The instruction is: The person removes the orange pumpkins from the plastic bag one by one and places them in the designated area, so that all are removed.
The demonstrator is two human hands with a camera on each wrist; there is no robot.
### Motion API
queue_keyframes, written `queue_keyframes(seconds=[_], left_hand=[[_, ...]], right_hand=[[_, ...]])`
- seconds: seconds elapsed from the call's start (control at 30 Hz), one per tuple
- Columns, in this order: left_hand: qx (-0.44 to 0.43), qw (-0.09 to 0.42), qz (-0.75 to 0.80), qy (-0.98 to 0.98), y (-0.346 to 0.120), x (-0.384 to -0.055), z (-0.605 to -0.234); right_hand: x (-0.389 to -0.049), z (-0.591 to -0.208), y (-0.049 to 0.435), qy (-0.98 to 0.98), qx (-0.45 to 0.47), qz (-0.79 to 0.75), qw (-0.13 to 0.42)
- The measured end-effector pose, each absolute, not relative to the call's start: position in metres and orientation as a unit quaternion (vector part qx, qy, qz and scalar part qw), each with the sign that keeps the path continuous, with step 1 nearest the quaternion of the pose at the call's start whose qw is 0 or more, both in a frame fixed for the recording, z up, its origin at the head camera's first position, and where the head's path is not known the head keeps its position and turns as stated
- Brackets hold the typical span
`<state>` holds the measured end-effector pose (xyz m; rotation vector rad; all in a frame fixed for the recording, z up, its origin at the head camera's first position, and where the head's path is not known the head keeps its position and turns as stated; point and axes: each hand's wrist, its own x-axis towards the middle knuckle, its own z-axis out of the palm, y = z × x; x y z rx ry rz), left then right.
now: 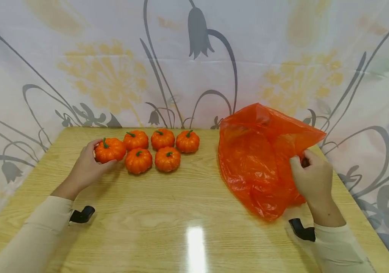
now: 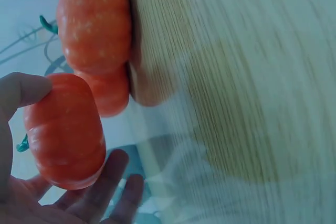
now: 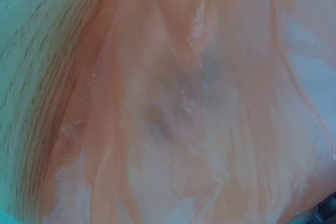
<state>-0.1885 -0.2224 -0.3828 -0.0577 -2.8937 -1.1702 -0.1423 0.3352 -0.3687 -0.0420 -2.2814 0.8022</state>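
Note:
My left hand (image 1: 90,165) holds a small orange toy pumpkin (image 1: 110,150) with a green stem, thumb on one side and fingers on the other. In the left wrist view that pumpkin (image 2: 65,132) sits between the thumb and the spread fingers, beside other pumpkins (image 2: 94,24). Several more pumpkins (image 1: 138,160) stand in two short rows just right of the left hand. At the right, my right hand (image 1: 313,176) grips the edge of a red-orange plastic bag (image 1: 255,163), whose mouth gapes wide. The crinkled bag (image 3: 173,103) fills most of the right wrist view and hides the right fingers there.
The wooden table (image 1: 146,220) runs up to a wall covering (image 1: 167,76) printed with grey and yellow flowers. A black curved piece (image 1: 82,215) shows by the left sleeve, and another black piece (image 1: 302,229) by the right sleeve.

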Motion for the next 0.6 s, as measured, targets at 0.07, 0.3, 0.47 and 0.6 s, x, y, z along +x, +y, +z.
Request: queue_keyframes(seconds=[0.07, 0.3, 0.47, 0.6], left_hand=[[-0.020, 0.005, -0.375, -0.927, -0.224, -0.190, -0.383], [-0.025, -0.043, -0.360, -0.932, -0.228, -0.198, -0.386], [-0.013, -0.065, -0.339, -0.939, -0.230, -0.200, -0.390], [-0.019, -0.072, -0.340, -0.938, -0.229, -0.201, -0.392]], right_hand=[[-0.142, -0.368, 0.337, -0.883, -0.016, 0.309, 0.354], [-0.137, -0.367, 0.338, -0.891, -0.032, 0.300, 0.338], [-0.136, -0.366, 0.337, -0.892, -0.028, 0.303, 0.335], [-0.134, -0.366, 0.339, -0.880, -0.026, 0.310, 0.358]])
